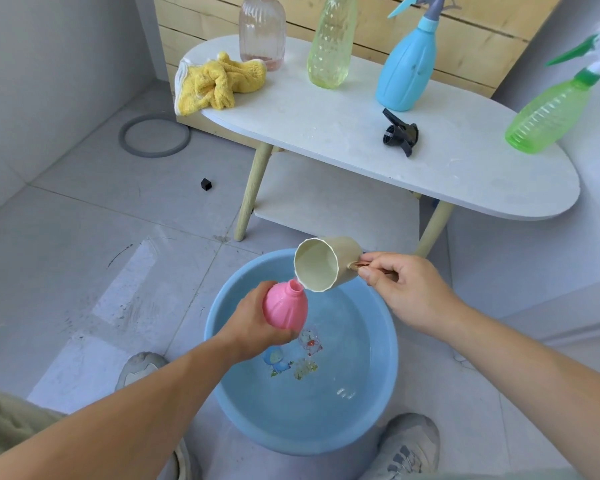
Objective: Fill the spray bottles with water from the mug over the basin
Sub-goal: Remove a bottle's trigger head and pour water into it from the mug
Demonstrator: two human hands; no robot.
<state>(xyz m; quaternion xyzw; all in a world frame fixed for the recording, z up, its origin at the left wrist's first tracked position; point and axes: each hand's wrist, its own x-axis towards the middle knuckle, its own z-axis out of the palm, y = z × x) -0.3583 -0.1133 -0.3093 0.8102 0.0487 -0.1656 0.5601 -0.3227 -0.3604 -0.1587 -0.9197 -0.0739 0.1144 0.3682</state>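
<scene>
My left hand [253, 323] grips a pink bottle [286, 304] with no cap, held over the blue basin [385, 403], neck pointing up and to the right. My right hand [402, 289] pinches the handle of a cream mug [321, 265]. The mug is tipped on its side with its rim touching the pink bottle's mouth. The inside of the mug looks empty. Water lies in the basin below.
A white oval table [361, 133] stands behind the basin. On it are a clear pink bottle [262, 31], a yellow-green bottle [331, 43], a blue spray bottle [407, 71], a green spray bottle [548, 112], a black spray head [400, 133] and a yellow cloth [215, 83]. My shoes flank the basin.
</scene>
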